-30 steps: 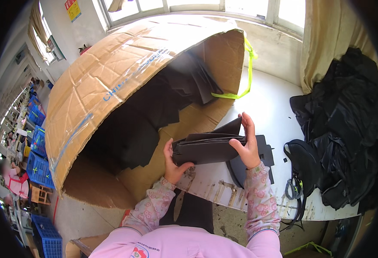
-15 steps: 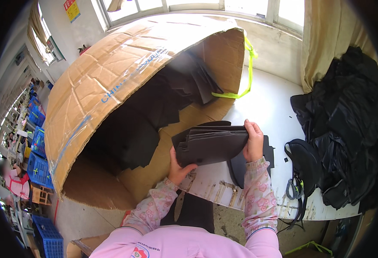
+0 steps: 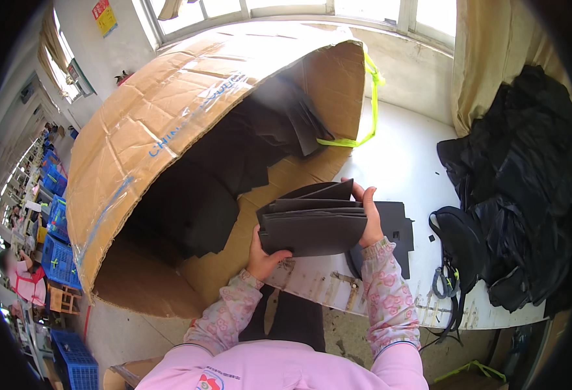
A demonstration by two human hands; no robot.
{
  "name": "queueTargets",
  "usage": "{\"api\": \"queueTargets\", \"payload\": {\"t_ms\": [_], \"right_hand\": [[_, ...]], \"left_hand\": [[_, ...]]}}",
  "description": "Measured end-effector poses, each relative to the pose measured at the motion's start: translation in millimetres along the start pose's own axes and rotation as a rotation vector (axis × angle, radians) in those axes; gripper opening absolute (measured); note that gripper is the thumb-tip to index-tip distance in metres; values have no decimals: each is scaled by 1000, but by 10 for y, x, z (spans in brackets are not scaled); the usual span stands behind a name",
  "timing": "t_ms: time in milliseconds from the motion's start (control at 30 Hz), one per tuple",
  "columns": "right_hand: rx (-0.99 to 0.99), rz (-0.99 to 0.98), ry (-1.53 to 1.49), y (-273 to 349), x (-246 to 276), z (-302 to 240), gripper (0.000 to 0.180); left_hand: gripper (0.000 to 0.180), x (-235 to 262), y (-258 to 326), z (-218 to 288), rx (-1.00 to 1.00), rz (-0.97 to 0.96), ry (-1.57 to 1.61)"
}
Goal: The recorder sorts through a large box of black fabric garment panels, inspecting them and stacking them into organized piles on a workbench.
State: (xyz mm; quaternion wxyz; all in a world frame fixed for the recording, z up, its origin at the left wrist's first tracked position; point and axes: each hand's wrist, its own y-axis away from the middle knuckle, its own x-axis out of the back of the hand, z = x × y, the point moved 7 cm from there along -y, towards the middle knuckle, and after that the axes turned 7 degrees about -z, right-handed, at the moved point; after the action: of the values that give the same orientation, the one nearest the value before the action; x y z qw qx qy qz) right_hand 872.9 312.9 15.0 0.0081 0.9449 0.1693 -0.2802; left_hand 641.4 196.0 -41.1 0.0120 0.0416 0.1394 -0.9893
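A stack of flat dark grey foam sheets [image 3: 313, 224] is clamped between left hand [image 3: 264, 255] and right hand [image 3: 368, 218], just right of the large tipped cardboard box [image 3: 169, 123].

Stack of dark sheets [image 3: 312, 224] now squared up between my hands; a second ago it sat lower and flatter, with loose corners poking out on the right. My right hand [image 3: 369, 218] has slid from the top front edge to the right end, fingers wrapped over it. My left hand [image 3: 264, 255] has dropped under the lower left corner. The stack's broad face has tipped up toward me.
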Motion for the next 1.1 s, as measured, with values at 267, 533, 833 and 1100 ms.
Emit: {"api": "queueTargets", "payload": {"t_ms": [267,533,833,1100], "right_hand": [[63,-182,49,-39,-26,254,81],[-254,-398,329,466,47,177,88],[340,-150,726,1317,-720,48,51],[561,-54,1557,1416,-625,-388,56]], "left_hand": [[70,51,32,-158,14,51,-44],[53,189,-50,-309,215,243,729],[65,-923,-29,-325,419,-93,1111],[66,-880,-17,50,144,-438,1030]]}}
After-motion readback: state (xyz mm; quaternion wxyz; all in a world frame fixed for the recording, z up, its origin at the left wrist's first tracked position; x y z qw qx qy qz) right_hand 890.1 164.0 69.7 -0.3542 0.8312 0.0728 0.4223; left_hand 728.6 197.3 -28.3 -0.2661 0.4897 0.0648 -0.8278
